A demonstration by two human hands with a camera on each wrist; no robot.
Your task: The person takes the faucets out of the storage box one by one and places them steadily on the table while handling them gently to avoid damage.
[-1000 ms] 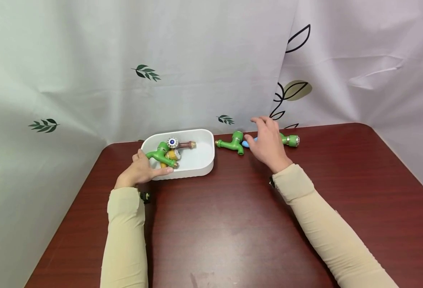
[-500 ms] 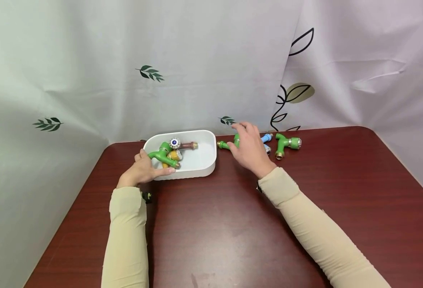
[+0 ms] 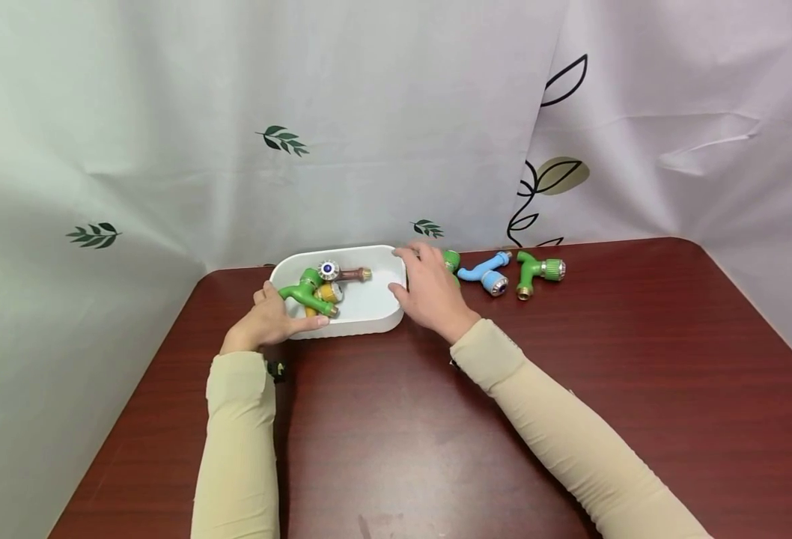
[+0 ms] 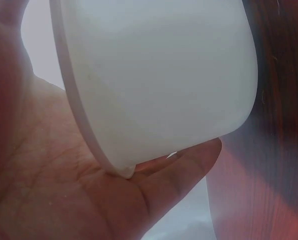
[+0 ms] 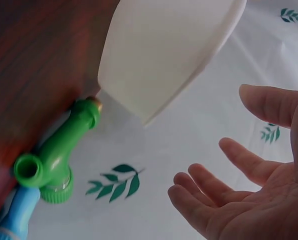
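A white oval tub stands near the table's back edge. My left hand grips its left end, thumb along the front rim; in the left wrist view the palm and a finger lie against the tub wall. Inside the tub are a green tap, a yellow tap and a brown tap with a blue-centred knob. My right hand is over the tub's right end, fingers spread and holding nothing. In the right wrist view a gap shows between it and the tub.
Right of the tub lies another green tap, partly hidden by my right hand in the head view. Beyond it are a blue tap and a further green tap. A white curtain hangs right behind the dark red table.
My right hand has moved left, from above the blue tap, past the nearer green tap, to the tub's right end. The left hand keeps its grip on the tub.
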